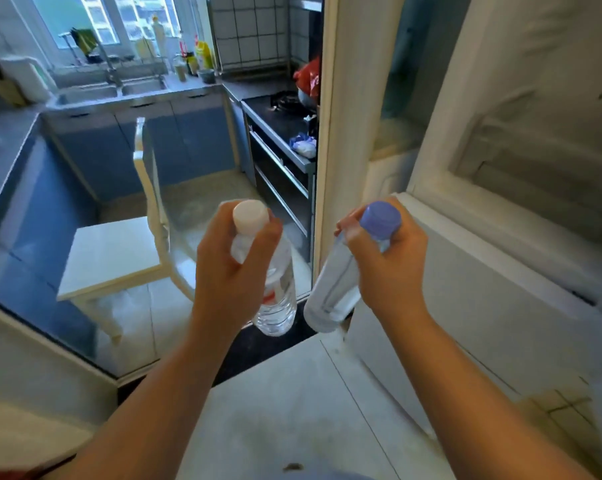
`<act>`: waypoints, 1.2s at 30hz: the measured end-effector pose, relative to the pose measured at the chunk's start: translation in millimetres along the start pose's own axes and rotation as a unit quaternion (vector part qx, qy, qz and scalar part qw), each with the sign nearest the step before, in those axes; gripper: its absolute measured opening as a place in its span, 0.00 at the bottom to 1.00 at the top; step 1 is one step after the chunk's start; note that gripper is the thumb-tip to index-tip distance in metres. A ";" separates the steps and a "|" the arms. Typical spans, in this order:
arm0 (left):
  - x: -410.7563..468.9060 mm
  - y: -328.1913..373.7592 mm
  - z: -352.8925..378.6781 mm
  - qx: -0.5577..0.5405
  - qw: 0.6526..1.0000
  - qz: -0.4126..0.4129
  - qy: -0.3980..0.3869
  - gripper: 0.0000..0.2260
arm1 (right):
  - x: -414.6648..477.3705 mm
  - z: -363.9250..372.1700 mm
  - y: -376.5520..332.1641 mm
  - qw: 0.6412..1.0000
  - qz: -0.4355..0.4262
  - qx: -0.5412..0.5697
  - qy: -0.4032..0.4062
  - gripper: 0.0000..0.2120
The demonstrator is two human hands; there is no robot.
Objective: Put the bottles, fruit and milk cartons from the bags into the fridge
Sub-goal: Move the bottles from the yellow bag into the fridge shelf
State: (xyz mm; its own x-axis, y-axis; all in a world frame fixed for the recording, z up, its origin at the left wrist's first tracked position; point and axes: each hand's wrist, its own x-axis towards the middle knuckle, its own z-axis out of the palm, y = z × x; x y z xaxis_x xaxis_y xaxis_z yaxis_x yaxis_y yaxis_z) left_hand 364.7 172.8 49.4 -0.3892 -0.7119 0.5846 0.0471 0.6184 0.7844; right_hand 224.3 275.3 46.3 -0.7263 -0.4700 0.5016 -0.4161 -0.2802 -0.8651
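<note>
Far left: a glossy blue-fronted table with a smooth grey top, running back to a double steel sink below the window. Next along, a white wooden chair with a flat square seat, set on pale floor tiles. Open floor between the chair and the black-fronted stove.

Centre-left: left hand curled tightly round the neck and shoulder of a clear ribbed plastic bottle. White screw cap poking out above the fingers, base hanging low and tilted to the right. Red-and-white label band round its middle, writing too blurred to read.

Centre-right: right hand wrapped round the neck of a frosted pale plastic bottle with long vertical grooves. Lilac screw cap uppermost, base tilted to the left. No readable label. Bottle bases near each other but apart, both held in the air over the dark threshold strip, outside the fridge.

Right: white fridge, with a smooth lower front just beside the right hand. Above that, an open compartment with a dull, rough-looking lining and a rounded white rim.
</note>
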 end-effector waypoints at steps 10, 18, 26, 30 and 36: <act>125.1 -11.2 170.5 -0.143 0.980 0.087 -0.105 0.15 | 126.2 -89.0 23.0 0.976 -0.079 -0.109 0.173 0.06; 191.9 21.1 314.7 -0.275 0.937 0.145 -0.156 0.15 | 207.4 -175.1 25.8 0.919 -0.135 -0.185 0.322 0.05; 267.7 43.9 426.5 -0.348 0.899 0.173 -0.202 0.10 | 300.3 -231.3 46.0 0.861 -0.192 -0.219 0.418 0.08; 294.9 52.9 474.3 -0.395 0.874 0.182 -0.218 0.09 | 341.1 -252.6 58.0 0.846 -0.203 -0.247 0.427 0.08; 318.3 60.4 539.4 -0.409 0.861 0.199 -0.227 0.11 | 395.6 -280.8 82.9 0.863 -0.177 -0.234 0.411 0.08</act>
State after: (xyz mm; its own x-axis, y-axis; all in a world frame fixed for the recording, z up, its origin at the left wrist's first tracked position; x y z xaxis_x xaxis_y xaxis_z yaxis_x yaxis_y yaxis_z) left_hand -252.5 163.1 171.1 -0.5033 -0.1786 0.8455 0.8199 0.2101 0.5325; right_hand -251.1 301.2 170.8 -0.5709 0.3820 0.7267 -0.7278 0.1742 -0.6633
